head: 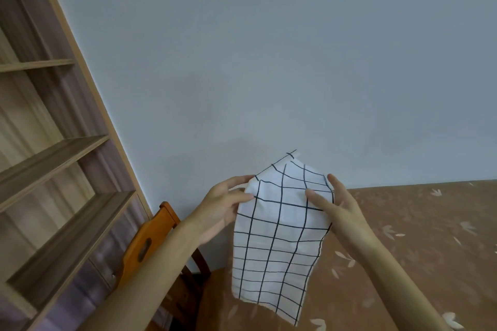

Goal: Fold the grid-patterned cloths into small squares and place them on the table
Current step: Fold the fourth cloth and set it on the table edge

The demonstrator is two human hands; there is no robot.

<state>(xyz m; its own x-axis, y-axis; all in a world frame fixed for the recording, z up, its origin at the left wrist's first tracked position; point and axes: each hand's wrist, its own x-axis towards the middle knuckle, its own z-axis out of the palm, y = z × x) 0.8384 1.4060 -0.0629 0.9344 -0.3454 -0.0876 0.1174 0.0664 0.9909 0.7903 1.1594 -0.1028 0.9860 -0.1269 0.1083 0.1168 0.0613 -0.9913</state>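
The grid-patterned cloth [274, 250] hangs in the air over the table's [419, 236] left edge, its top peaked and its lower part draping freely. It looks light, soft and limp, best taken at the corners. The left grip [223, 205] pinches its upper left edge, and the right grip [337, 203] pinches its upper right edge.

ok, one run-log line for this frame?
stage: mid-fold | grid cloth: held up, lower part hanging, not on table | left hand: pinches left edge | right hand: pinches right edge
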